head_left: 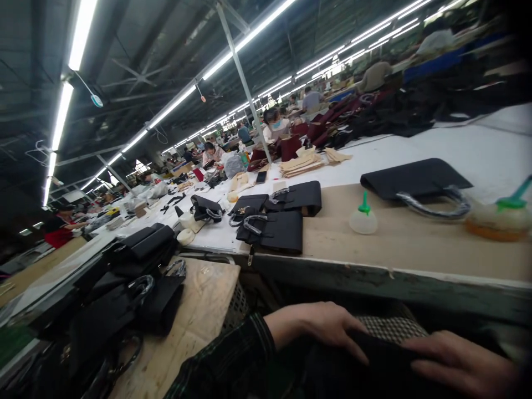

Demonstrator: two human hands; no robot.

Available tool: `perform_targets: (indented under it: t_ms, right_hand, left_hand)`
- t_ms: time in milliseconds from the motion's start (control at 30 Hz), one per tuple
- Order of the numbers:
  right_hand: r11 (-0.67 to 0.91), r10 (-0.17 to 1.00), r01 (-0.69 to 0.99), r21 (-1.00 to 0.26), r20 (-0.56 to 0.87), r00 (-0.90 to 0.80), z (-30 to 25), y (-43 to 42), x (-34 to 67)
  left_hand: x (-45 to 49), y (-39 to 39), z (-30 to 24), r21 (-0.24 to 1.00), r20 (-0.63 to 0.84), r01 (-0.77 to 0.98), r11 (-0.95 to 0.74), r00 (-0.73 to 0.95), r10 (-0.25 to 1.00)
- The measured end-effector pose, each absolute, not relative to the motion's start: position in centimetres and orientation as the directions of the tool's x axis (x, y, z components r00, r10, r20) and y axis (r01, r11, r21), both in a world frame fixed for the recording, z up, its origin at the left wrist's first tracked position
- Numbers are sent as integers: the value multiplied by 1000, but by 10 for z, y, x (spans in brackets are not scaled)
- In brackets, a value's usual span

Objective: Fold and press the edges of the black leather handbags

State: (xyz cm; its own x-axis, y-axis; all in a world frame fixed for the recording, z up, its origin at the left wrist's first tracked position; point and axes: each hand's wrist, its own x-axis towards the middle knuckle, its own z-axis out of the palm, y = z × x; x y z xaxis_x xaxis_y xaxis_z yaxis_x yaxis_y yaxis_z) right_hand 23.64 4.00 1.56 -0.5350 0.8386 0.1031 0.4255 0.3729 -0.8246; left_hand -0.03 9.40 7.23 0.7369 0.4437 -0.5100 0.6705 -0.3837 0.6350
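My left hand (320, 327) lies low at the bottom of the view, fingers spread flat on a black bag or piece of black material (374, 366) on my lap, below the table edge. My right hand (457, 360) rests on the same black piece at the lower right, fingers extended over it. Whether either hand grips the piece is unclear. On the table above lie black handbags with wrapped handles (276, 227), a larger black bag (415, 180) and a small glue bottle with a green nozzle (363, 217).
A wooden board (203, 310) at my left carries a pile of black handbags (133, 288). A second, amber-filled glue bottle (501, 219) stands at the right. The long white table (436, 149) runs away with more bags, tan pieces and several seated workers along it.
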Motion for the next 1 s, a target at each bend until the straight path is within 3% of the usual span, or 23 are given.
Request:
perform_targets:
  t_ms: [67, 167, 367, 600, 767, 1000]
  right_hand:
    - [299, 772, 469, -831, -78, -630, 47, 43, 249]
    - [247, 599, 535, -808, -306, -740, 77, 42, 264]
    - [168, 619, 482, -860, -289, -731, 37, 38, 279]
    - [129, 587, 442, -888, -291, -756, 33, 43, 281]
    - [244, 554, 411, -878, -222, -803, 30, 55, 269]
    - [313, 536, 453, -835, -238, -810, 34, 58, 257]
  left_hand:
    - [5, 87, 83, 704, -517, 667, -244, 717, 467]
    - [14, 73, 86, 768, -500, 614, -185, 754, 425]
    - [20, 67, 53, 834, -469, 539, -120, 806, 361]
    - [27, 69, 57, 774, -517, 611, -168, 761, 392]
    - [28, 70, 57, 738, -491, 618, -270, 767, 414]
    - [31, 66, 63, 721, -488, 626, -296, 763, 424]
